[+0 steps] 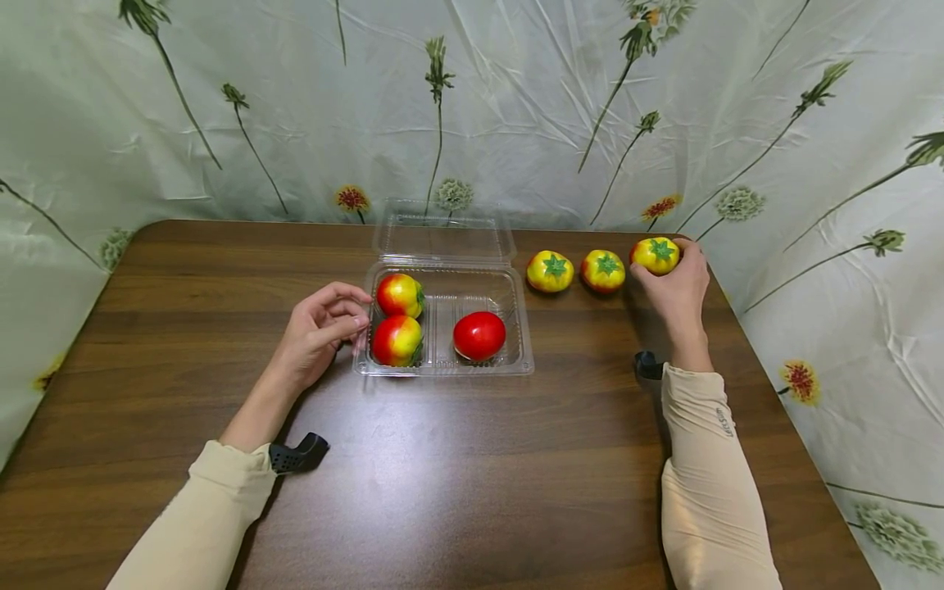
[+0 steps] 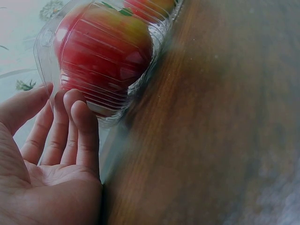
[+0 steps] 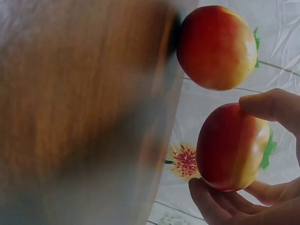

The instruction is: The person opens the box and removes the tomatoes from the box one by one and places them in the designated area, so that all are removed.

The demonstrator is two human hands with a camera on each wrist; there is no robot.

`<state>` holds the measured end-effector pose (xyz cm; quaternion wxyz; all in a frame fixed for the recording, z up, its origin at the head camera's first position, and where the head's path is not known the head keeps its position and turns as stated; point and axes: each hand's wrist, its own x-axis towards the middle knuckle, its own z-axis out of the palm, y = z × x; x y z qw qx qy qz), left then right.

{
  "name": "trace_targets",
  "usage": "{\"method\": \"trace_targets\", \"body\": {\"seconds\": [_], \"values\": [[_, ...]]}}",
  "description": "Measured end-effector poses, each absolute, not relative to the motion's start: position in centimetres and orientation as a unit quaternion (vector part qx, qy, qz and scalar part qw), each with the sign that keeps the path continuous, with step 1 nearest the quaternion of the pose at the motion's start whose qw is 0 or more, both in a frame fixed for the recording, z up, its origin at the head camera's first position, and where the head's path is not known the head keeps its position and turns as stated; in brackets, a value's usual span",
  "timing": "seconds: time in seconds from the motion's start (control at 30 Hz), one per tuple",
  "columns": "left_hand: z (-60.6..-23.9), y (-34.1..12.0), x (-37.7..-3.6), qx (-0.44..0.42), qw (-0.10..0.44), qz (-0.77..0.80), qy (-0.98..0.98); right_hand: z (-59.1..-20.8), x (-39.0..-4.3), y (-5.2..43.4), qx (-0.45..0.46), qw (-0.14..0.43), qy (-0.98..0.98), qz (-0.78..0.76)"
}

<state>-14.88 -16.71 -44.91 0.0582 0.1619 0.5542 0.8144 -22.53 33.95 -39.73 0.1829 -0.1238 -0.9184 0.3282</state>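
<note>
My left hand [image 1: 317, 332] is at the left rim of a clear plastic clamshell container [image 1: 442, 370], its thumb and curled fingers pinching the edge. Inside, two red-and-yellow tomatoes [image 1: 398, 341] lie one behind the other in the left half, and a tomato showing all red [image 1: 479, 336] sits in the right half. Far to the right, my right hand [image 1: 680, 283] grips another red-and-yellow tomato [image 3: 229, 147] between thumb and fingers. Its green leafy top [image 1: 661, 249] faces up in the head view.
Two more tomatoes [image 1: 549, 271] [image 1: 603, 271] stand in a row between the container and my right hand, near the back edge of the brown wooden table [image 1: 472, 492]. The container's open lid [image 1: 445, 231] leans back toward the flower-printed cloth [image 1: 295, 98] behind the table.
</note>
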Motion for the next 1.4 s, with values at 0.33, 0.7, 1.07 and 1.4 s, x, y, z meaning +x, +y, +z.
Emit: {"method": "trace_targets", "body": {"seconds": [0.33,0.7,1.07,1.4], "values": [[-44.71,-16.69,-14.91,0.170,0.059,0.823,0.539,-40.06,-22.49,34.15,-0.154,0.133,-0.923,0.325],[-44.80,-16.84,-14.89,0.163,0.054,0.819,0.547,-40.64,-22.69,34.54,-0.153,0.091,-0.934,0.311],[-44.84,-16.78,-14.85,0.161,0.055,0.818,0.549,-40.55,-22.75,34.43,-0.152,0.091,-0.935,0.309],[-44.91,-16.73,-14.89,0.160,0.057,0.820,0.547,-40.18,-22.48,34.30,-0.149,0.108,-0.930,0.317]]}}
